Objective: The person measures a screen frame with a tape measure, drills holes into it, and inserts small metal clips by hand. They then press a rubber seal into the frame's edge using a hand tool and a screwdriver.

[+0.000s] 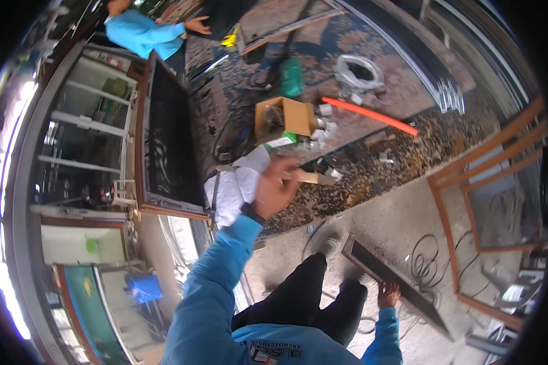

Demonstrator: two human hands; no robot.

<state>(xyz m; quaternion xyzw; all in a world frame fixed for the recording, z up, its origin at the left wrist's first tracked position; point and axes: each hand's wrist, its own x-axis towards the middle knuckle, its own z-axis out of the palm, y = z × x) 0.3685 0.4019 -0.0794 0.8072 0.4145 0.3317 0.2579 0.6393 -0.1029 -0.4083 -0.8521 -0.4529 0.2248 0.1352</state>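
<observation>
My left hand (277,187) reaches over the near edge of the workbench, its fingers curled and smeared by motion. I cannot tell if they hold anything. Right at the fingertips lies a small tan block (318,178), with little white and dark pieces beside it. Crumpled white paper (232,190) lies under and left of the wrist. Low on the right, my right hand (388,295) grips the edge of a long dark panel (402,286) that stands tilted beside my legs.
On the carpeted bench (371,45) are an open cardboard box (285,117), a green bottle (291,77), an orange tube (371,115) and a wrapped coil (360,72). A framed dark panel (172,131) stands left. A co-worker (143,30) is at the far end. Cables and wooden frames (455,243) are right.
</observation>
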